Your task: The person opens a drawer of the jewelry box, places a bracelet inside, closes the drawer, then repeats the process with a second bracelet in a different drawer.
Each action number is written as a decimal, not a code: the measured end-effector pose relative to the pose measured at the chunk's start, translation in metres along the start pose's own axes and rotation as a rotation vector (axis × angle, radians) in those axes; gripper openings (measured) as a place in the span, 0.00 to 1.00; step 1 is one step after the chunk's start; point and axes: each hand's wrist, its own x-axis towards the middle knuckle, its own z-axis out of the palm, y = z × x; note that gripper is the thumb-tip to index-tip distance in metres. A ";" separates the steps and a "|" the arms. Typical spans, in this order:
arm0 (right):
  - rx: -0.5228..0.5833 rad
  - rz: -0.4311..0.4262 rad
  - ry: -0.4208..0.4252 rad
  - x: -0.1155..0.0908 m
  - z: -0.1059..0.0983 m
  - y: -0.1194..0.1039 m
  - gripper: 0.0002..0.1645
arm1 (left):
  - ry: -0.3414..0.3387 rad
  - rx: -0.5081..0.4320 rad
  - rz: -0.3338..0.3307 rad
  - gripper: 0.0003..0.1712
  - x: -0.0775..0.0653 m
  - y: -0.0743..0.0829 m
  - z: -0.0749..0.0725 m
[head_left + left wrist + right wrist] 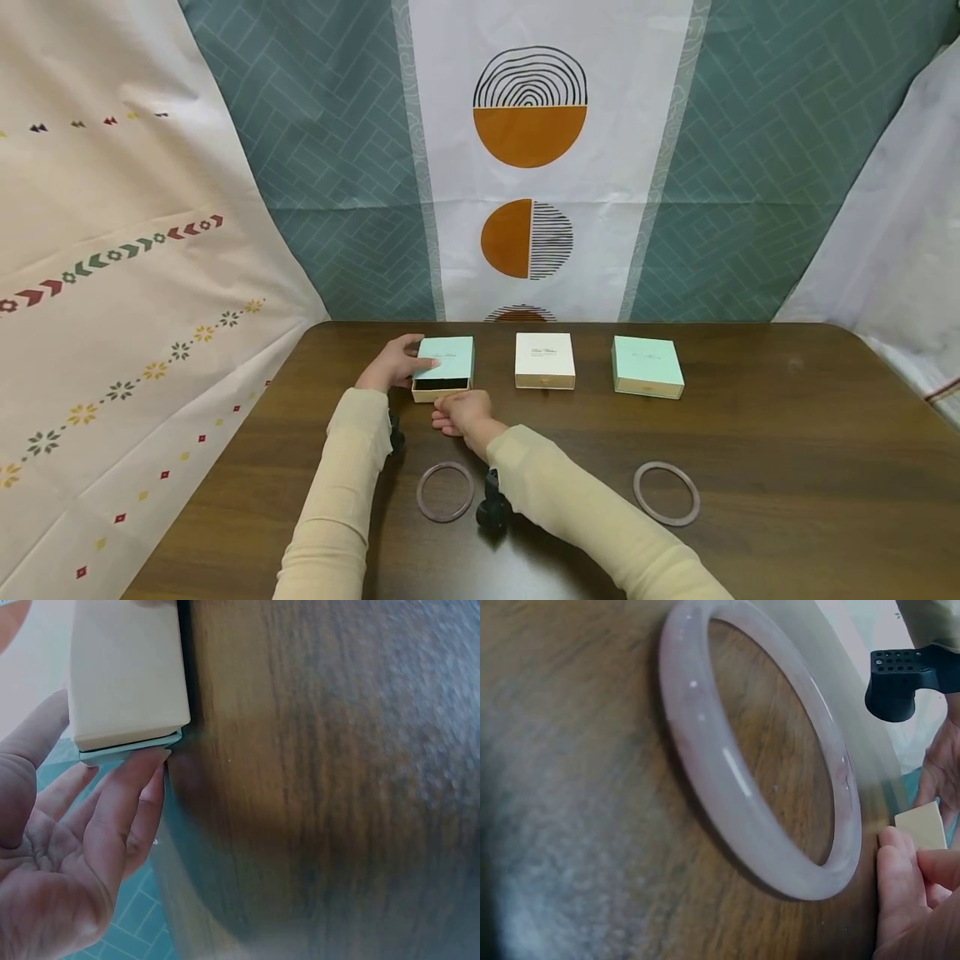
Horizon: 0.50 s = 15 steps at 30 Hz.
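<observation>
A light blue gift box [452,354] with a cream drawer [426,397] sits at the back left of the table. The drawer is slid partway out toward me, showing a black interior. My left hand [394,364] grips the box from its left side, thumb on top, fingers along the side. At the drawer's front, my right hand [465,411] pinches with thumb and fingers; the exact spot they hold is hidden. A pale pinkish bangle [712,761] lies on the wood just in front of the right hand, touched by neither hand.
A white gift box [544,363] and a mint green one [648,367] stand closed along the back of the table [787,450]. Another bangle [637,482] lies at the front right. Curtains [337,167] hang behind the table.
</observation>
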 end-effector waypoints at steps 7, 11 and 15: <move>-0.011 -0.014 -0.019 -0.004 -0.001 0.000 0.10 | 0.002 0.003 0.006 0.42 0.000 0.000 -0.001; -0.018 -0.015 -0.022 -0.007 -0.001 0.000 0.10 | 0.006 -0.003 0.009 0.42 -0.001 0.000 0.000; -0.033 -0.021 -0.023 -0.010 -0.002 0.002 0.09 | 0.005 -0.013 0.011 0.42 -0.002 0.000 0.001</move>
